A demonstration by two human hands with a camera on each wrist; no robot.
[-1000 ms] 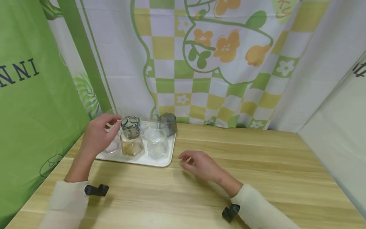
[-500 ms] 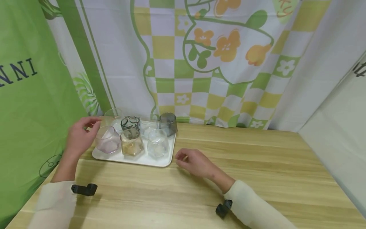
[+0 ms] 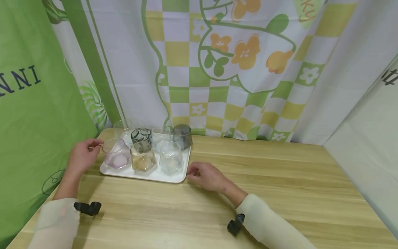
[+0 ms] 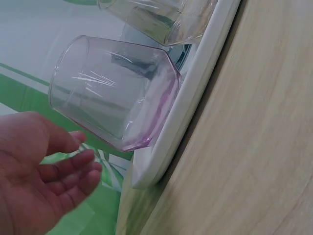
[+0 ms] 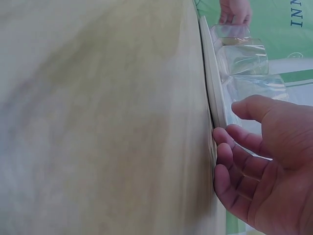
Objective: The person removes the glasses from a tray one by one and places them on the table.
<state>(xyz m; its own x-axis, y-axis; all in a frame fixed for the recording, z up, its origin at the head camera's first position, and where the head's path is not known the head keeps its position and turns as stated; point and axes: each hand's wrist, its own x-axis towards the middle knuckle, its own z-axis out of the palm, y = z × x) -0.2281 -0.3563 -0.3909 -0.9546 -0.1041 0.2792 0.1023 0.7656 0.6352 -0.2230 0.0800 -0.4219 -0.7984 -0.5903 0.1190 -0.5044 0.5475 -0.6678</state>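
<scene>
Head view: on the left part of the wood-grain table (image 3: 286, 176), a white tray (image 3: 158, 178) under seven upright, see-through glasses. In front, left to right, a pink-tinted glass (image 3: 116, 155), an amber glass (image 3: 143, 160) and a front clear glass (image 3: 171, 159); behind, a rear-left clear glass (image 3: 122, 128), a dark-streaked glass (image 3: 141, 138), a rear-middle clear glass (image 3: 160, 136) and a smoky grey glass (image 3: 182, 136). Left hand (image 3: 84, 156) just beside the pink-tinted glass, apart from it, fingers loosely bent and free. Right hand (image 3: 207, 176) at the tray's front right corner, thumb and fingers parted; contact with the rim impossible to tell. Beyond, a checked floral curtain (image 3: 177, 53); at left, a lettered green cloth (image 3: 25, 114).
</scene>
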